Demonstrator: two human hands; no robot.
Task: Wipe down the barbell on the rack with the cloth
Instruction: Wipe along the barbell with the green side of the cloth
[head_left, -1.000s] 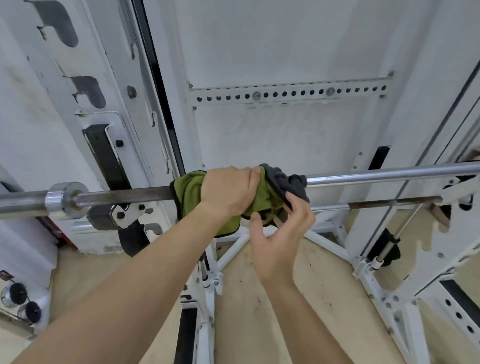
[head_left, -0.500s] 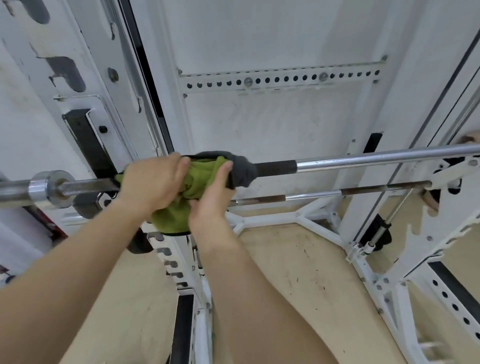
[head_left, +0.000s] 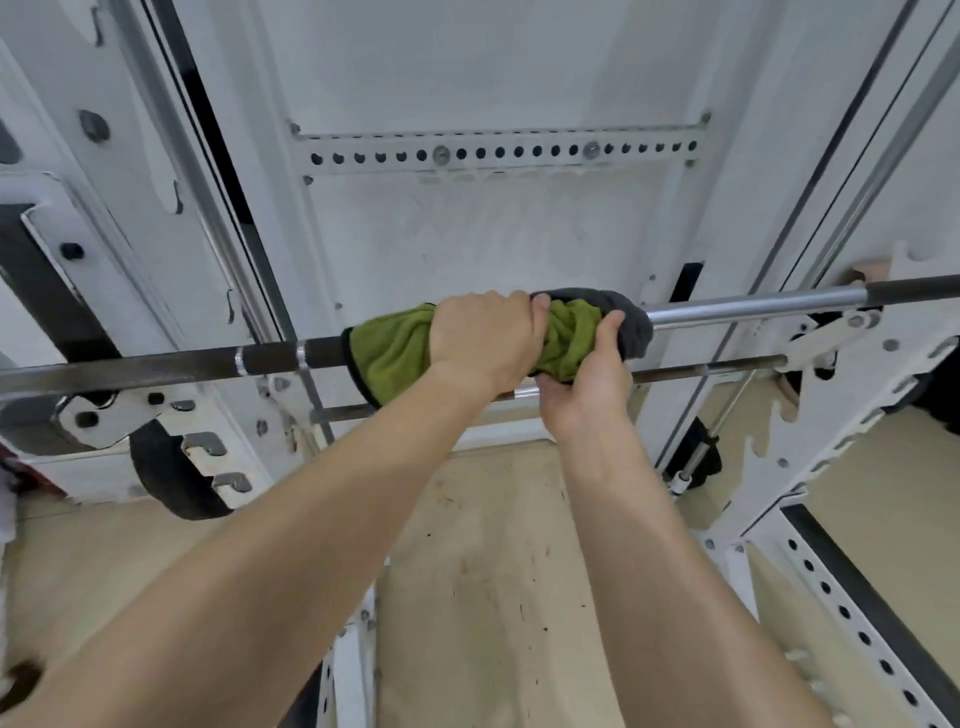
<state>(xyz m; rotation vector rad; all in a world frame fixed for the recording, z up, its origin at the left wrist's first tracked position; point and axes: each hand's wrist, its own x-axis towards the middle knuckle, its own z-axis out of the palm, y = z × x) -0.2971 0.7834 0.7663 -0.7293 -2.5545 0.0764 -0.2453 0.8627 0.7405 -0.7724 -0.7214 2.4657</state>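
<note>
One thin rod (head_left: 701, 369) just below barbell (head_left: 753, 306)

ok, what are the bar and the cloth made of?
The barbell looks like steel: bright chrome-like sheen at right, darker dull finish at left. The cloth looks like plush microfibre, green with a grey side, bunched in soft folds.

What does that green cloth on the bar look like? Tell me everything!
The fuzzy green-and-grey cloth looks like soft towelling: green on one face, dark grey on the other, with a thin black edge. It is bunched up and wrapped around the long metal barbell, and a green flap hangs down at its left end. The left hand grips it from above. The right hand holds its right end from below, thumb up against the grey part.
</note>
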